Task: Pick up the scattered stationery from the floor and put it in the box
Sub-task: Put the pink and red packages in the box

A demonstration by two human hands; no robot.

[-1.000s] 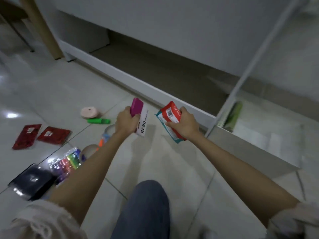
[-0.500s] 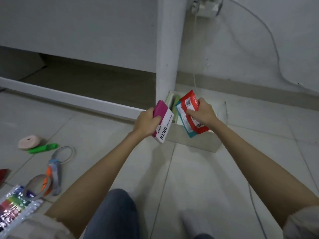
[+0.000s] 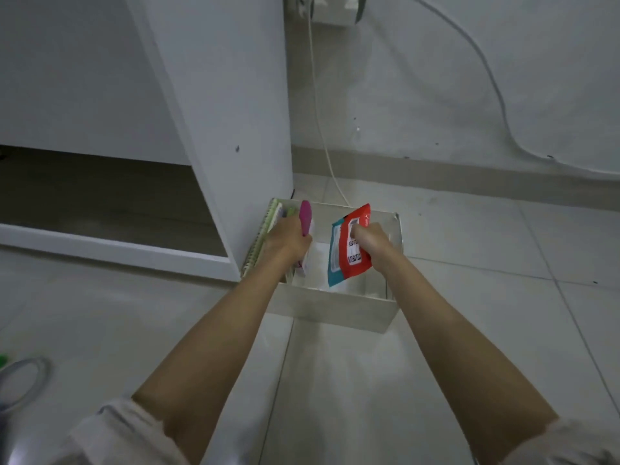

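Observation:
A white open box (image 3: 330,305) stands on the tiled floor beside a white cabinet post. My left hand (image 3: 287,241) grips a pink-and-white pen box (image 3: 306,218), held upright over the box's left side. My right hand (image 3: 369,241) holds a red packet (image 3: 355,251) together with a teal packet (image 3: 334,260), hanging down into the box's middle. A green spiral notebook (image 3: 265,234) leans inside against the box's left wall.
The white cabinet (image 3: 214,129) with a low open shelf stands left of the box. A thin white cable (image 3: 323,135) runs down the wall behind the box. A grey tape ring (image 3: 25,380) and a green item lie on the floor at far left.
The view has swung right and closer to the box. Both hands have moved forward from in front of the box to over and into it, still holding their items.

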